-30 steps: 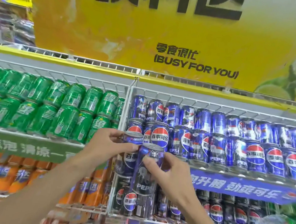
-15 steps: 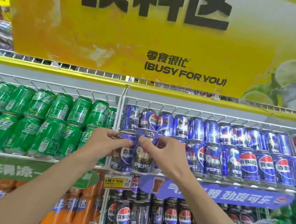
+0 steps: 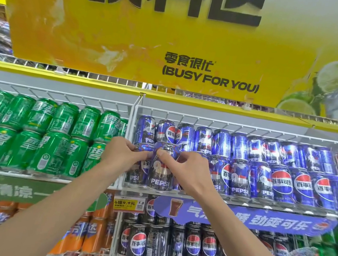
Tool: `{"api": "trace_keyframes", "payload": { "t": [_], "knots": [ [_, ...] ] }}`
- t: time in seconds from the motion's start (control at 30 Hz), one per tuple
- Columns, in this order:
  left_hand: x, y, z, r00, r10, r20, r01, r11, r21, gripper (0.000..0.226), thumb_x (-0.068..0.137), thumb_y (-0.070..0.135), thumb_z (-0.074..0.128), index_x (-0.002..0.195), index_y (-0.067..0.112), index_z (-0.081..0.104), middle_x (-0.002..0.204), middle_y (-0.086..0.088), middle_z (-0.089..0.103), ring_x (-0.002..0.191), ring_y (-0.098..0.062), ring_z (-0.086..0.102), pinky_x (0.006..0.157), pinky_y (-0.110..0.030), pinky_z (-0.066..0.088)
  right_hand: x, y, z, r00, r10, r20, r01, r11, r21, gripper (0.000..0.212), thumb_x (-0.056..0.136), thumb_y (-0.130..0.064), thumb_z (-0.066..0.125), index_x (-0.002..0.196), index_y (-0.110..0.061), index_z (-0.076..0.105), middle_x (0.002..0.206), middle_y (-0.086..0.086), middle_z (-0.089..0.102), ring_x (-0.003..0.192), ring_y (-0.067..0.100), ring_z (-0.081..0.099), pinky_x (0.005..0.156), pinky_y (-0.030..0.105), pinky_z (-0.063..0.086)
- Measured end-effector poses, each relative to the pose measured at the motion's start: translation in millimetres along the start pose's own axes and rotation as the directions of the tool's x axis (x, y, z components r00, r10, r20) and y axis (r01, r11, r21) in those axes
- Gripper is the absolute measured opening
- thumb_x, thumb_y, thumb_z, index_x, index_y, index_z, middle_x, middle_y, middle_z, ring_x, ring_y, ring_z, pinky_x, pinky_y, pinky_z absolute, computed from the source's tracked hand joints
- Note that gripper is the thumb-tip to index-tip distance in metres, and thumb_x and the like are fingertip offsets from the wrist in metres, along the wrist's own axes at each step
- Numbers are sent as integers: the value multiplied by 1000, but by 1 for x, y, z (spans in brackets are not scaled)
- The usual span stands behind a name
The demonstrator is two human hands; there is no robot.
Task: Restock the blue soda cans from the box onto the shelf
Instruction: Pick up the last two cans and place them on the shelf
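Observation:
Blue soda cans (image 3: 283, 185) fill the wire shelf (image 3: 240, 202) in two stacked rows, right of a white divider. At the shelf's left front, my left hand (image 3: 124, 156) grips a blue can (image 3: 137, 173) by its top. My right hand (image 3: 185, 170) grips a second blue can (image 3: 161, 177) beside it. Both cans stand upright with their bases at the shelf's front edge. The box is not in view.
Green cans (image 3: 29, 134) fill the shelf section to the left. Black cans (image 3: 167, 242) and orange cans (image 3: 80, 233) stand on the shelf below. A yellow sign (image 3: 177, 40) hangs above. A yellow price tag (image 3: 128, 203) is clipped under the blue section.
Both hands rose with a blue can each, from in front of the lower shelf up to the blue cans' shelf, and the cans now stand at its left front.

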State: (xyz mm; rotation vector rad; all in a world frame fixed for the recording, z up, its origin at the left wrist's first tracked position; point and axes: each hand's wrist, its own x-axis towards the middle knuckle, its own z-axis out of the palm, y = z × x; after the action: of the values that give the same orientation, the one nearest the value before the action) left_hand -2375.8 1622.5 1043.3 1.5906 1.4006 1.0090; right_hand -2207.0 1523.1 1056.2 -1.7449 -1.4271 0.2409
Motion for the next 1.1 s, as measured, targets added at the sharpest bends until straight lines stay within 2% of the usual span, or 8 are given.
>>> {"api": "trace_keyframes", "payload": {
  "t": [0.17,0.3,0.57,0.67,0.73,0.9,1.0,1.1],
  "knots": [
    [2,6,9,997,57,-46,-50,990,135,27,75,34,89,74,10,78,65,-4,76,49,-16,72,62,-42,66,2,0,-1,1000,1,10,-2,1000,21,75,83,-74,66,72,0,71,65,17,72,61,28,70,70,42,59],
    [2,8,17,993,111,-39,-96,956,276,25,80,37,85,68,16,77,60,-1,73,56,-21,72,65,-43,64,4,1,-3,1000,-2,10,2,1000,7,78,83,-73,67,70,4,68,68,21,71,53,19,58,72,41,56],
    [3,5,16,986,160,44,-166,943,288,36,88,32,76,74,-1,74,60,-17,68,52,-30,61,58,-41,57,15,6,0,1000,-3,26,3,1000,25,85,77,-82,63,75,3,71,73,15,77,68,31,73,72,44,61],
    [0,5,13,986,151,67,-164,950,268,42,93,31,71,74,-6,68,53,-8,51,51,-22,44,56,-30,37,17,6,-1,999,-18,31,17,999,33,83,77,-80,64,76,3,72,72,16,75,69,30,73,74,43,60],
    [-1,7,12,988,128,81,-144,962,232,43,96,30,68,76,-7,68,49,-4,47,49,-20,41,54,-30,38,20,5,-1,1000,-16,23,16,999,29,81,79,-77,66,74,3,72,70,17,74,68,30,72,72,42,58],
    [-4,8,10,988,113,105,-130,975,179,22,94,30,70,83,11,72,95,-12,79,66,-26,67,77,-52,63,38,-9,-9,1000,-5,24,4,1000,18,71,82,-75,66,59,-7,67,60,17,68,53,20,59,60,34,49],
    [-7,7,10,987,107,120,-124,981,151,26,91,39,73,72,26,60,87,-13,75,65,-22,61,77,-49,62,70,-15,-11,1000,-3,-18,4,1000,18,80,79,-79,64,63,0,69,58,12,70,60,29,71,69,43,57],
    [-11,7,9,985,96,141,-108,991,76,35,87,43,77,103,12,72,91,-4,68,75,-21,63,78,-42,57,105,-17,-11,998,38,-47,-33,994,100,82,73,-83,65,65,-2,70,66,15,76,62,29,77,74,51,63]
  ]
}}
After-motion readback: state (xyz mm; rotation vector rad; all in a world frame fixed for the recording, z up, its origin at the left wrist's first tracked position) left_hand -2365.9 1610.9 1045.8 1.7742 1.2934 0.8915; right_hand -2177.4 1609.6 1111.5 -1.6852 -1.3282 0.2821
